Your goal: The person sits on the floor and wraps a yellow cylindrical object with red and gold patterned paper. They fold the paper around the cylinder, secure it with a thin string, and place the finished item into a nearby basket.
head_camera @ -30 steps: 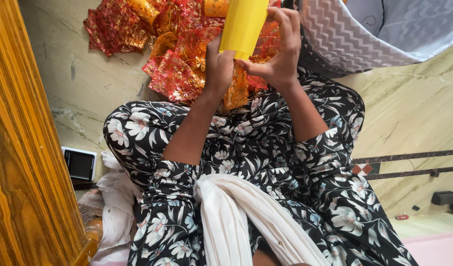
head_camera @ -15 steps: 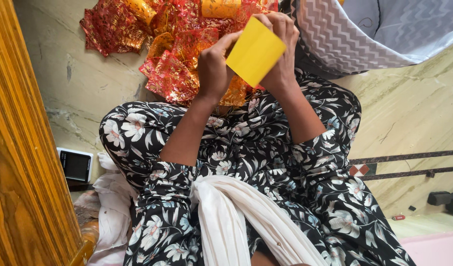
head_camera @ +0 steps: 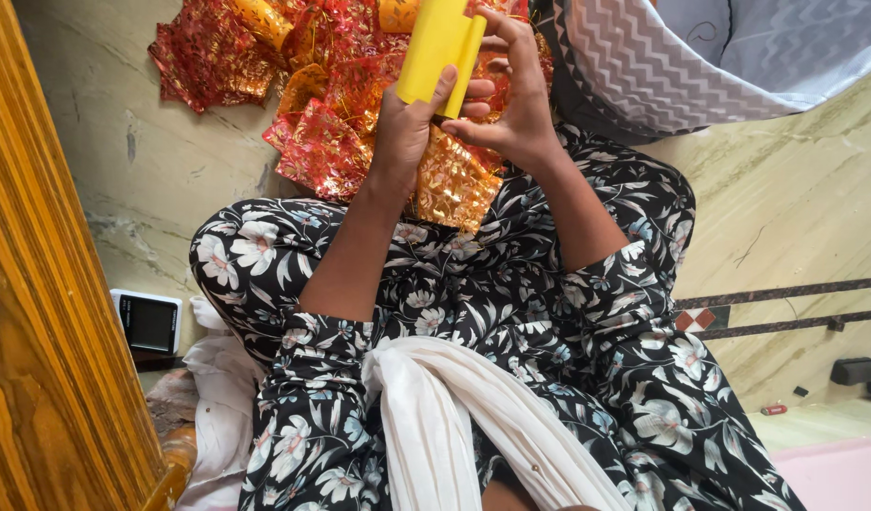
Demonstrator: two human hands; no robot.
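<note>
Yellow folded card (head_camera: 442,49), both hands' fingers (head_camera: 504,66) pinching

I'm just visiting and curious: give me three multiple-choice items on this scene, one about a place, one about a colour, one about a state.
1. Where does the pile of shiny red and gold pieces lie?
A. on the floor beyond the knees
B. on a shelf
C. in a box

2. What colour is the sheet in the hands?
A. blue
B. yellow
C. white

3. How is that sheet?
A. lying flat
B. crumpled into a ball
C. folded over, held by both hands

Answers: 1 A, the pile rests on the pale floor. 2 B, it is plain yellow. 3 C, the left hand and right hand pinch its doubled edge.
</note>
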